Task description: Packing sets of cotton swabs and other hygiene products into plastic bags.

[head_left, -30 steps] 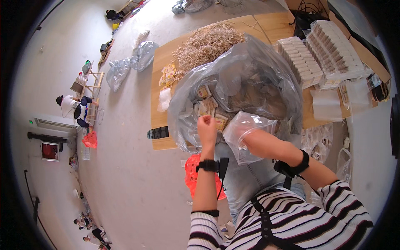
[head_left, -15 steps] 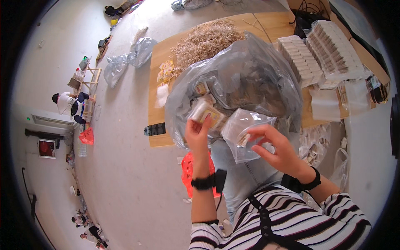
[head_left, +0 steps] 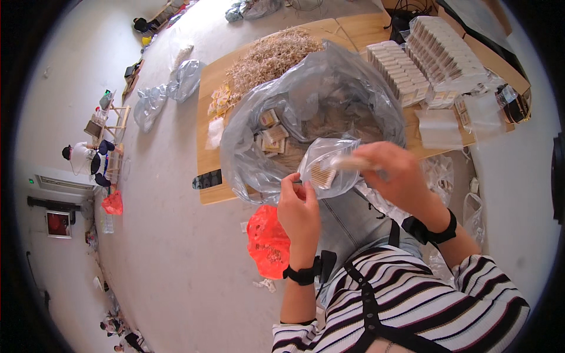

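A clear plastic bag [head_left: 339, 183] sits over my lap, with a pack of thin wooden sticks, likely cotton swabs [head_left: 322, 175], inside it. My left hand [head_left: 299, 210] pinches the bag's near left edge between thumb and fingers. Over the bag's right side, my right hand [head_left: 395, 176] is closed on another pack of cotton swabs [head_left: 352, 163], blurred by motion. Just beyond lies a big grey plastic bag [head_left: 247, 120], wide at its mouth, holding several more packs [head_left: 274, 136] on its left side.
A wooden table [head_left: 207, 100] carries a heap of loose swabs [head_left: 271, 59], small yellow-and-white cards [head_left: 220, 99], stacked white packs [head_left: 447, 56] and flat clear bags [head_left: 440, 128]. A red plastic bag [head_left: 268, 241] lies below on the left. Another person [head_left: 88, 159] works at far left.
My left hand has let go of a pack and come down right to the clear bag's edge. My right hand, open before, now grips a pack. The view has shifted a little.
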{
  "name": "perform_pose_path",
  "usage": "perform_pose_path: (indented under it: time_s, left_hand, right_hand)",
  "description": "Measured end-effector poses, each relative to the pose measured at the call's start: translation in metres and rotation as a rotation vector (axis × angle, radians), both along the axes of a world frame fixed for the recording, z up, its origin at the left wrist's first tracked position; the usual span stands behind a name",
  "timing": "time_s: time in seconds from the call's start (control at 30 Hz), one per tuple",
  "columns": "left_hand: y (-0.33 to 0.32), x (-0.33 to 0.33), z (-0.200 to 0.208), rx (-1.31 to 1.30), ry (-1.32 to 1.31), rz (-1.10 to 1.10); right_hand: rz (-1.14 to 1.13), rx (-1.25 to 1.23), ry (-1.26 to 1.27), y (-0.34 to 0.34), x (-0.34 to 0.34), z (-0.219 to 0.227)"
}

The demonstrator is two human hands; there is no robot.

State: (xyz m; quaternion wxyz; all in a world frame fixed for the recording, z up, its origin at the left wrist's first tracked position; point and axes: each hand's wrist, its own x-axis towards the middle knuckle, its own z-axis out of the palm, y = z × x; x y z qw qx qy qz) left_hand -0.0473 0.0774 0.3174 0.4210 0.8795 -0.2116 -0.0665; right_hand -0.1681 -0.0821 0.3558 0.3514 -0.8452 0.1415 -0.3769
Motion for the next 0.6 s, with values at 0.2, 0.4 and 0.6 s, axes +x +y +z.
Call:
perform_pose_path:
  time_s: [0.2, 0.4, 0.6]
  left_hand:
    - [-0.014, 0.0, 0.003, -0.128, -0.116, 0.005]
    - [-0.012, -0.006, -0.001, -0.071, -0.19, -0.005]
    - [-0.007, -0.009, -0.003, -0.13, -0.101, -0.013]
  right_hand:
    - [0.245, -0.495, 0.629, 0.011, 0.047, -0.03]
    - [0.145, -0.567, 0.748, 0.006, 0.088, -0.072]
    - [0.127, -0.752, 0.524, 0.017, 0.079, -0.098]
